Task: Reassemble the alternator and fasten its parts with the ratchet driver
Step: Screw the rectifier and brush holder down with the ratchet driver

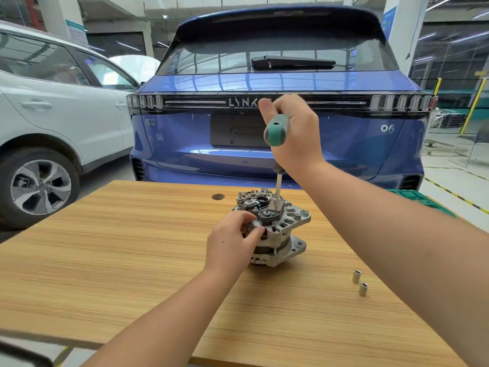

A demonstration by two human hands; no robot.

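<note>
A grey metal alternator (287, 234) stands upright on the wooden table (132, 247), its black rear parts facing up. My left hand (232, 242) grips its left side, fingers curled over the housing. My right hand (293, 133) is raised above it and grips the green and grey handle of the ratchet driver (276, 129). The driver's steel shaft runs straight down, and its socket tip sits on a fastener on the alternator's top.
Two small steel sockets (359, 283) stand on the table to the right of the alternator. A round hole (218, 196) is in the tabletop behind it. A blue car (344, 133) is parked just beyond the table and a white car (53, 115) at the left.
</note>
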